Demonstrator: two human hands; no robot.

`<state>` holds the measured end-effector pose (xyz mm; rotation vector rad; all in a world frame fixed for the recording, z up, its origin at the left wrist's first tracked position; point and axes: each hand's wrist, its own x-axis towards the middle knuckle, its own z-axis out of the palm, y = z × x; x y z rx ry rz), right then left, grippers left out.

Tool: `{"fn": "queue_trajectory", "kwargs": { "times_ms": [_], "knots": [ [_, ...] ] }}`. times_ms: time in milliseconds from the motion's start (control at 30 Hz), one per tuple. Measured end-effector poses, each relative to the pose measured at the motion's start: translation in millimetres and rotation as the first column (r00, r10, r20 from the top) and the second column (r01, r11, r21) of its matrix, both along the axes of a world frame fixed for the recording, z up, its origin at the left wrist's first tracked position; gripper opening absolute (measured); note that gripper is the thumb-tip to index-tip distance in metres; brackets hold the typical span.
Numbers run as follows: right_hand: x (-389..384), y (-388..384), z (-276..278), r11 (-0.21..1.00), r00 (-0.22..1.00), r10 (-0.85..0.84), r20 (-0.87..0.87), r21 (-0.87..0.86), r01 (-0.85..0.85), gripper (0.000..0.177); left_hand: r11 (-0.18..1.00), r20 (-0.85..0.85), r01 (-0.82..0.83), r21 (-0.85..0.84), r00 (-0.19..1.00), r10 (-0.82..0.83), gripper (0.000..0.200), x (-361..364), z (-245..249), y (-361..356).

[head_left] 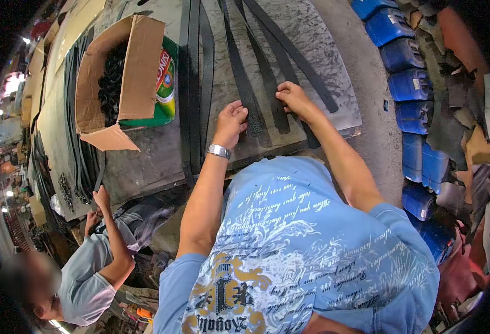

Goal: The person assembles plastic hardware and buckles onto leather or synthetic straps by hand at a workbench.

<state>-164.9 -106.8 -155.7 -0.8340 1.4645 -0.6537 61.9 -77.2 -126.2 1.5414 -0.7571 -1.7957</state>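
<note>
Head view. Progress: several dark strips (323, 96) lie fanned over the tabletop (340, 73), separated towards their near ends and converging at the far side. Longer strips (193, 83) lie side by side to the left of the fan, and a dense bundle (83, 170) runs along the far left side of the box (139, 67). How many pieces are finished, and how many remain, cannot be determined.

The left hand (232, 123), below a metal watch (219, 150), has its fingers curled together at the edge of one strip (252, 114); whether it grips is unclear. The right hand (296, 101) has thumb and finger drawn together at the edge of the next strip (279, 118); a firm hold cannot be confirmed.

Materials: the strips are flat, narrow and matt black, apparently leather or similar, with rounded ends; the one by the left hand looks textured near its tip. The tabletop is grey, mottled and worn. The box is open brown cardboard with green printed sides, holding glossy black curled pieces (110, 83). A co-worker (89, 278) handles a strip end at the bundle.
</note>
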Motion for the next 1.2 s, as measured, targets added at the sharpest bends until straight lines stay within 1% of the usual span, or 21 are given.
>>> {"fn": "queue_trajectory", "kwargs": {
  "times_ms": [200, 300, 400, 433, 500, 533, 633, 667, 700, 733, 767, 800, 833, 867, 900, 967, 1000, 1033, 1100, 1167, 1200],
  "knots": [
    [-2, 0, 6, 0.999, 0.999, 0.049, 0.012, 0.001, -0.049, 0.022, 0.999, -0.07, 0.028, 0.02, 0.997, -0.026, 0.046, 4, 11, -1],
    [3, 2, 3, 1.0, 0.996, 0.0, 0.088, 0.023, -0.002, 0.018, 0.997, -0.119, 0.064, 0.043, 0.991, -0.058, 0.051, 6, 4, -3],
    [0, -3, 0, 0.987, 0.973, 0.157, -0.167, -0.015, -0.162, 0.02, 0.998, -0.124, 0.048, 0.046, 0.991, -0.042, 0.049, 2, 6, -1],
    [4, 0, 15, 0.964, 0.905, 0.208, -0.372, -0.082, -0.255, 0.024, 0.998, -0.127, 0.039, 0.044, 0.991, -0.033, 0.048, 2, 2, 0],
    [8, 11, 50, 0.875, 0.652, 0.21, -0.729, -0.158, -0.459, 0.032, 0.999, -0.134, 0.027, 0.035, 0.991, -0.022, 0.046, 6, 2, -4],
    [9, 11, 54, 0.902, 0.699, 0.264, -0.665, -0.088, -0.423, 0.041, 0.999, -0.141, 0.03, 0.036, 0.99, -0.024, 0.045, 6, 8, -2],
    [24, 17, 55, 0.917, 0.887, 0.21, -0.412, -0.231, -0.325, 0.044, 0.998, -0.191, 0.045, 0.034, 0.981, -0.038, 0.041, 2, 10, -3],
    [32, 14, 43, 0.927, 0.953, 0.2, -0.228, -0.272, -0.259, 0.044, 0.999, -0.214, 0.049, 0.018, 0.976, -0.044, 0.041, 1, 11, -3],
    [37, 14, 30, 0.929, 0.96, 0.198, -0.2, -0.273, -0.249, 0.043, 0.999, -0.23, 0.047, -0.003, 0.972, -0.046, 0.04, 2, 14, -3],
    [40, 12, 19, 0.924, 0.964, 0.207, -0.167, -0.29, -0.249, 0.042, 0.995, -0.144, 0.093, -0.032, 0.985, -0.096, 0.039, 4, 10, -3],
    [44, 5, 17, 0.914, 0.965, 0.226, -0.131, -0.313, -0.256, 0.042, 0.985, 0.027, 0.162, -0.063, 0.987, -0.161, 0.037, 5, 17, -4],
    [47, 1, 25, 0.945, 0.975, 0.212, -0.07, -0.24, -0.223, 0.04, 0.881, 0.361, 0.46, -0.109, 0.844, -0.396, 0.033, 16, 23, -10],
    [46, 1, 37, 0.967, 0.98, 0.196, -0.012, -0.161, -0.196, 0.039, 0.733, 0.597, 0.607, -0.308, 0.723, -0.347, 0.032, 26, 43, -7],
    [43, -1, 47, 0.967, 0.975, 0.224, 0.012, -0.124, -0.221, 0.036, 0.721, 0.556, 0.66, -0.212, 0.688, -0.467, 0.036, 35, 92, -15],
    [39, -4, 53, 0.967, 0.969, 0.246, 0.032, -0.082, -0.242, 0.033, 0.711, 0.509, 0.607, -0.355, 0.764, -0.397, 0.031, 48, 113, -17],
    [32, -3, 51, 0.975, 0.968, 0.217, 0.129, -0.083, -0.207, 0.027, 0.783, 0.369, 0.495, -0.378, 0.856, -0.362, 0.025, 81, 178, -33],
    [26, -3, 44, 0.97, 0.964, 0.238, 0.122, -0.082, -0.229, 0.027, 0.8, 0.418, 0.362, -0.479, 0.895, -0.155, 0.024, 107, 212, -46],
    [25, -9, 36, 0.963, 0.958, 0.264, 0.113, -0.083, -0.255, 0.026, 0.778, 0.437, 0.228, -0.585, 0.897, 0.066, 0.023, 144, 237, -65],
    [25, -5, 36, 0.965, 0.96, 0.259, 0.104, -0.061, -0.254, 0.024, 0.73, 0.542, 0.158, -0.665, 0.775, 0.325, 0.028, 194, 245, -101],
    [32, -4, 46, 0.975, 0.969, 0.221, 0.115, -0.03, -0.219, 0.023, 0.726, 0.773, 0.362, -0.585, 0.519, 0.364, 0.036, 249, 209, -141],
    [34, -3, 47, 0.974, 0.97, 0.228, 0.081, -0.016, -0.227, 0.023, 0.643, 0.835, 0.544, -0.539, 0.445, 0.324, 0.038, 257, 198, -152]
  ]
}}
